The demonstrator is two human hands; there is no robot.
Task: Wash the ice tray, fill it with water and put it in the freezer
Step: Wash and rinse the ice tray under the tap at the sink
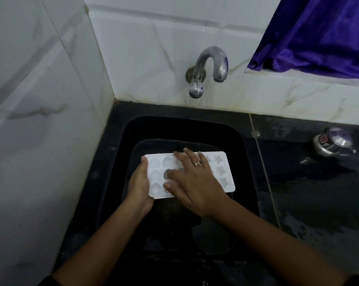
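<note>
Head view: the white ice tray (222, 172) is held level above the black sink (174, 126), cavities facing up, with heart shapes at its left end and stars at its right; the left hand (139, 183) grips the tray's left end, thumb along the top edge and fingers curled beneath; the right hand (195, 182) lies flat across the middle of the tray, fingers spread and nearly straight, holding nothing, a ring (198, 163) on one finger; a metal tap (210, 62) juts from the white tiled wall (153, 48) behind the sink; to the right, the black desk (308, 193) looks wet and bears a small metal vessel (332, 144); a purple curtain (319, 34) hangs at the upper right.
</note>
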